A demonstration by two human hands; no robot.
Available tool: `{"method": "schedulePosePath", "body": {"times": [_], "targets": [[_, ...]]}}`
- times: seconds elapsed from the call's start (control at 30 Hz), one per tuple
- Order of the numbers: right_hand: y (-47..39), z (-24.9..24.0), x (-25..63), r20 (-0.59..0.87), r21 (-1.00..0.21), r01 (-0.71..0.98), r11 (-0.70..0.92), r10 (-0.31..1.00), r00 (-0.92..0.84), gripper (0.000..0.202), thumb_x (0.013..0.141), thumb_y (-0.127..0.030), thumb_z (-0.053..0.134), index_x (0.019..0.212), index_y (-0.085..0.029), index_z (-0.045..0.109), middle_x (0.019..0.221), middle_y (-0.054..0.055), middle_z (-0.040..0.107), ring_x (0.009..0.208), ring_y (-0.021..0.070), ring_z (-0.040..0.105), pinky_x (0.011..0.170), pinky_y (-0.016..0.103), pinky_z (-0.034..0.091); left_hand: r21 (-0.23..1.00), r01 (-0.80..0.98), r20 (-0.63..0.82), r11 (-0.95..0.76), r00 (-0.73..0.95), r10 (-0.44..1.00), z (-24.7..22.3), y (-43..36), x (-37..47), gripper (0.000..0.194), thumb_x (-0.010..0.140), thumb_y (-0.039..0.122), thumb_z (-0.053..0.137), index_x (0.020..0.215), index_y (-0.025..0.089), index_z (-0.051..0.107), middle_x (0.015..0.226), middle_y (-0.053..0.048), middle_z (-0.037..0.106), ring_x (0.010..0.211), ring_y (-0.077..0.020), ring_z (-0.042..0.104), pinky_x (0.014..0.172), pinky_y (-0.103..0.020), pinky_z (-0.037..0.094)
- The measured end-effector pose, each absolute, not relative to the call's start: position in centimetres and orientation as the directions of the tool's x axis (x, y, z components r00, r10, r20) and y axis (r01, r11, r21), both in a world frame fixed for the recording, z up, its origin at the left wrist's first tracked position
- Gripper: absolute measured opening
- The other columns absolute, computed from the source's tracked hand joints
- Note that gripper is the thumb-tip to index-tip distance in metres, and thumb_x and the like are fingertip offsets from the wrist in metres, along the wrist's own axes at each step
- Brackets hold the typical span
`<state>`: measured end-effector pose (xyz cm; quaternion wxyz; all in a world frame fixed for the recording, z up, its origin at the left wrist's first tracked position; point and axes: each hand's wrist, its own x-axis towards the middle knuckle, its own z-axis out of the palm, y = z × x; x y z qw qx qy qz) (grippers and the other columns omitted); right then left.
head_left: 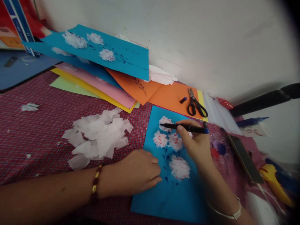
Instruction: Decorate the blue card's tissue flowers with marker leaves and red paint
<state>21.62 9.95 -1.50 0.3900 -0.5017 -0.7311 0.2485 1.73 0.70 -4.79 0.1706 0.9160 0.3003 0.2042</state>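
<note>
In my right hand [195, 142] is a black marker pen [173, 126], held between thumb and fingers. Its tip is at the uppermost white tissue-paper flower [165, 122] on a blue sheet of paper [150, 200]. Several such flowers with red specks [179, 167] sit on that sheet, with dark blue stems and leaves drawn below them. My left hand [138, 172] rests palm down at the sheet's left edge, its fingers curled in and closed; nothing shows in them. A heap of white tissue-paper pieces [100, 134] lies just beyond my left forearm.
Finished-looking coloured sheets [131, 67] are stacked against the wall. Black-handled scissors [195, 104] and a pen cap [183, 100] lie on orange paper [168, 97]. At right are a phone-like dark slab [246, 159] and a yellow tool [273, 179]. Checked cloth [42, 134] covers the table.
</note>
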Motion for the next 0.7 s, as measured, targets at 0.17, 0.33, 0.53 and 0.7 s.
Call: {"method": "schedulePosePath", "body": {"times": [0.17,0.33,0.53,0.7], "targets": [[10.0,-1.6,22.0,0.321,-0.795,0.503,0.34,0.939,-0.128,0.01,0.086,-0.03,0.066,0.091,-0.021,0.07,0.085,0.003,0.068,0.079,0.018,0.064,0.075,0.033,0.05,0.46,0.483,0.267,-0.746,0.725,0.634,-4.8,0.7,1.8,0.025,0.093,0.031,0.062,0.072,0.017,0.064,0.07,-0.001,0.065,0.065,-0.0169,0.058,0.061,-0.033,0.044],[10.2,-2.2,21.7,0.277,-0.815,0.481,0.325,0.946,-0.169,0.016,0.087,-0.034,0.066,0.096,-0.022,0.069,0.087,0.003,0.068,0.078,0.0186,0.064,0.072,0.033,0.049,0.454,0.492,0.246,-0.743,0.732,0.635,-4.7,0.7,1.8,0.024,0.091,0.031,0.064,0.071,0.018,0.064,0.069,-0.001,0.065,0.065,-0.0176,0.059,0.059,-0.033,0.044],[11.2,-2.0,22.6,0.371,-0.823,0.448,0.348,0.928,-0.04,0.019,0.084,-0.034,0.069,0.098,-0.022,0.065,0.094,0.004,0.066,0.085,0.0191,0.064,0.079,0.036,0.05,0.448,0.511,0.216,-0.733,0.734,0.644,-4.8,0.8,1.9,0.023,0.091,0.032,0.065,0.072,0.018,0.064,0.071,0.0,0.066,0.066,-0.0177,0.06,0.059,-0.034,0.045],[12.4,-2.0,23.7,0.289,-0.874,0.387,0.295,0.954,-0.074,0.023,0.082,-0.033,0.071,0.102,-0.025,0.064,0.097,0.001,0.064,0.079,0.0141,0.06,0.072,0.031,0.05,0.468,0.525,0.192,-0.711,0.725,0.662,-4.5,0.8,1.9,0.023,0.09,0.031,0.066,0.07,0.019,0.064,0.07,0.0,0.065,0.064,-0.0166,0.059,0.059,-0.033,0.042]]}}
